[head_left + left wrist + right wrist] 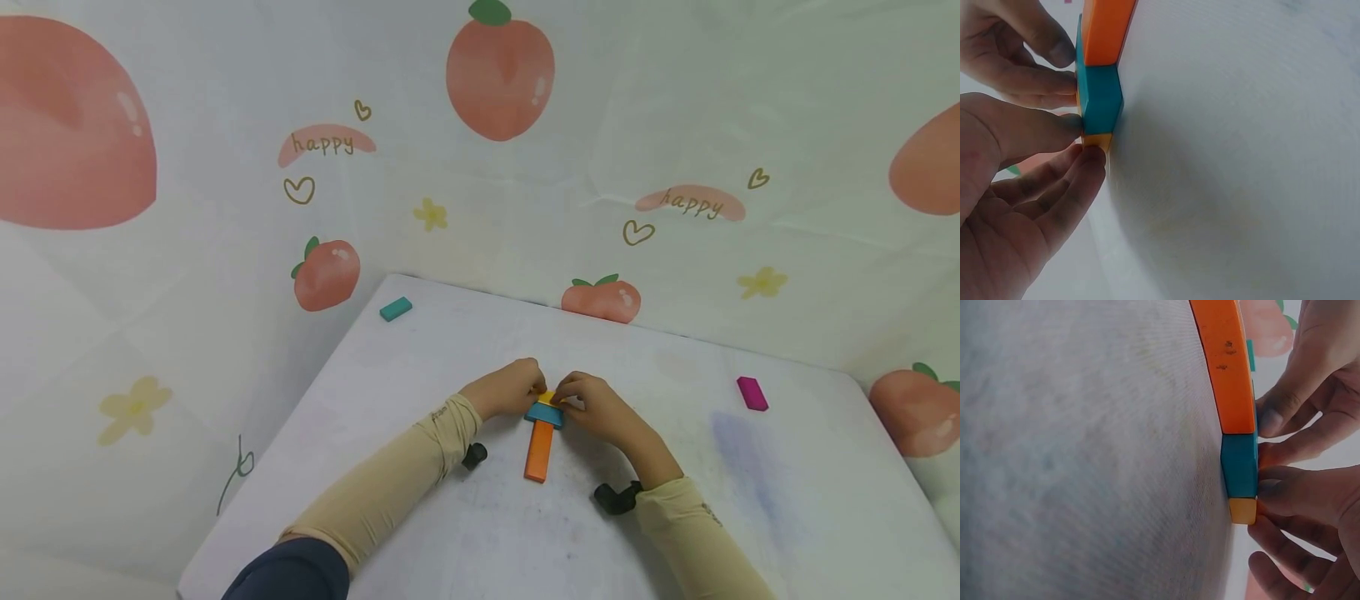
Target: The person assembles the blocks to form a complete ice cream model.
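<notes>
On the white table three blocks lie end to end: a long orange block (537,454), a blue trapezoid block (543,415) at its far end, and a yellow block (547,398) beyond the blue one. From the left, my left hand (512,390) pinches the yellow block between thumb and fingers at its edge. My right hand (602,408) pinches its other side. Seen from the left wrist, one fingertip lies on the end face of the yellow block (1097,141), which meets the blue block (1100,100). The fingers cover part of the yellow block.
A teal block (396,309) lies near the table's far left corner, and a magenta block (752,393) towards the right. Dark wrist cameras (617,498) sit under both forearms. A fruit-printed cloth (510,208) hangs behind the table (450,550).
</notes>
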A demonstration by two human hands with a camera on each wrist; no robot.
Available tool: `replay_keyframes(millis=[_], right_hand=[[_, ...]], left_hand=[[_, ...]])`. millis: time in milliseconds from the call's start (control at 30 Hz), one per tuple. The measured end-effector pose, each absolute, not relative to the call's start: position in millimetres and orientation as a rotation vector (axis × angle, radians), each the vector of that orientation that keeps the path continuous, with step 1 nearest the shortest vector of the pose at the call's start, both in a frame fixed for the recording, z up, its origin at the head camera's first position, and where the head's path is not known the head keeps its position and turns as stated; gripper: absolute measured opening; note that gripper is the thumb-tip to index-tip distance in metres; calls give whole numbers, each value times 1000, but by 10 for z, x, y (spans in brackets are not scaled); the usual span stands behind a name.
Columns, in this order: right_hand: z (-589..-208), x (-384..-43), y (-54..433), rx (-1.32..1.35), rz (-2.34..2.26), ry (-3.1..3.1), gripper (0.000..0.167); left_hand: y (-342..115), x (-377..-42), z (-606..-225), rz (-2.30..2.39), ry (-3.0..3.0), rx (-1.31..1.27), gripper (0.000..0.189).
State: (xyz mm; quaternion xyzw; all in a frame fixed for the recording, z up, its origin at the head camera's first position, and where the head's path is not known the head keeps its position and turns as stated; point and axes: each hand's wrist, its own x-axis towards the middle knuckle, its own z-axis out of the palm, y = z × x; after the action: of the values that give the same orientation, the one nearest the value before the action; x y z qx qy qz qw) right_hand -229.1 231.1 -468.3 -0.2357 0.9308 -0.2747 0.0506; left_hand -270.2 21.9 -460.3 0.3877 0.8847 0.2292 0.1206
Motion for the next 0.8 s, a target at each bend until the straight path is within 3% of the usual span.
replay_keyframes(millis=[367,800], right_hand=[[-4633,-2291,2502,-532,-854,2940,11],[-4544,-2275,3644,-234,-727,3282,22]], left_hand=[[224,-2672,-4597,681,2586,1090,25],[219,-2646,-4601,747,2567,1019,28]])
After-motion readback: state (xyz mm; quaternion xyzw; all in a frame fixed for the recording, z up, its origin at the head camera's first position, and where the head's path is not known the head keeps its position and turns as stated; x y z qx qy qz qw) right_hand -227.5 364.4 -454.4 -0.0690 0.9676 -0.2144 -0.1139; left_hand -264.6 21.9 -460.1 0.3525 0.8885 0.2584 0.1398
